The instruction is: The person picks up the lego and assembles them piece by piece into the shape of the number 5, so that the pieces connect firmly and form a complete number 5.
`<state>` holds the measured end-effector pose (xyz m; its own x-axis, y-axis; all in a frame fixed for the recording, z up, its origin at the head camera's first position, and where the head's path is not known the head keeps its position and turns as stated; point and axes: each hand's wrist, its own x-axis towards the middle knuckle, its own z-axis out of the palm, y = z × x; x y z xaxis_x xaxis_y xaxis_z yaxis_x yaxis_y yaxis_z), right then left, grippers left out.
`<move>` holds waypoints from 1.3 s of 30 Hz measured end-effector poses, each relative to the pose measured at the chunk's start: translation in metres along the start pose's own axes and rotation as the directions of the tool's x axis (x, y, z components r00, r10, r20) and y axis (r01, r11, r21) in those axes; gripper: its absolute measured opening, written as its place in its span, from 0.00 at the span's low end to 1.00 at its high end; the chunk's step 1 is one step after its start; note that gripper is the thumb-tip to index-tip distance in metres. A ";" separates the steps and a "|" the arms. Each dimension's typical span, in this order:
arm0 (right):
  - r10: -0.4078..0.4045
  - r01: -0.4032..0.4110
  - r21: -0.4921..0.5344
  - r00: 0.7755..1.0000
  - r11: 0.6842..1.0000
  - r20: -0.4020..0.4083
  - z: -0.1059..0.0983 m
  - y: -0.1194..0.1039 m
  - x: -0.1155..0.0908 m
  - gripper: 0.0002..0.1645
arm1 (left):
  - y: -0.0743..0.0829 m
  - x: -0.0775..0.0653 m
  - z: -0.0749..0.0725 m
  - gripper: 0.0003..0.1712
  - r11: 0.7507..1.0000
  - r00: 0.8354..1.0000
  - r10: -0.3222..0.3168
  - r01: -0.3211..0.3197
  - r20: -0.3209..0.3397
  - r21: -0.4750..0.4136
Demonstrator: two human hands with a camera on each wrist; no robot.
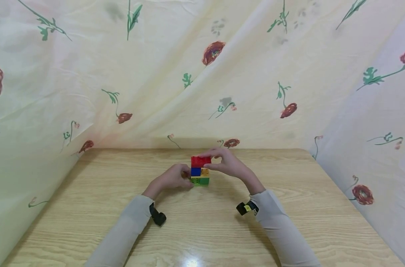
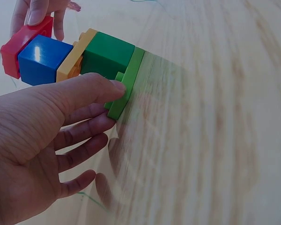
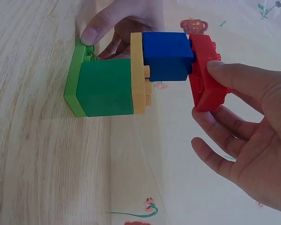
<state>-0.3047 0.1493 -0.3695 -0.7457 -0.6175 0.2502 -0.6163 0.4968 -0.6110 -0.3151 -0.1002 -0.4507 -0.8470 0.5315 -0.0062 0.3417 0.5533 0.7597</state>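
A small stack of toy building bricks stands on the table. Its light green plate (image 3: 73,91) lies flat at the bottom, and a dark green brick (image 3: 105,89) sits on the right part of it. Above come a yellow plate (image 3: 137,89), then a blue brick (image 3: 166,55) over the left half, leaving yellow studs bare at right. A red brick (image 1: 197,162) tops the stack, tilted slightly against the blue one in the right wrist view. My left hand (image 1: 174,176) pinches the light green plate at its left end. My right hand (image 1: 228,163) grips the red brick between thumb and fingers.
The wood-grain table (image 1: 196,222) reaches back to a flowered cloth (image 1: 155,74) hanging behind it and along both sides. Black wrist cameras on straps hang below the left sleeve (image 1: 125,226) and right sleeve (image 1: 279,222).
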 end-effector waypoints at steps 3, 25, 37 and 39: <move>-0.001 0.001 0.004 1.000 1.000 -0.005 0.000 -0.001 -0.001 0.24 | 0.000 0.000 0.000 0.18 1.000 1.000 -0.005 0.005 -0.004 0.005; 0.055 -0.055 0.059 0.998 0.997 0.012 -0.004 -0.001 -0.001 0.23 | 0.000 -0.001 0.000 0.17 1.000 1.000 -0.006 0.006 -0.014 0.011; 0.025 -0.025 0.031 1.000 0.999 0.002 -0.003 -0.002 -0.002 0.24 | 0.004 -0.002 -0.001 0.16 1.000 1.000 -0.001 0.001 -0.013 0.014; 0.017 -0.017 0.026 1.000 1.000 0.000 -0.003 -0.003 -0.003 0.24 | 0.004 -0.002 -0.001 0.16 1.000 1.000 0.003 -0.003 -0.013 0.015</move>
<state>-0.3018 0.1512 -0.3666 -0.7562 -0.6089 0.2394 -0.5967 0.4917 -0.6342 -0.3122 -0.0999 -0.4474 -0.8511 0.5249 0.0045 0.3502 0.5614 0.7498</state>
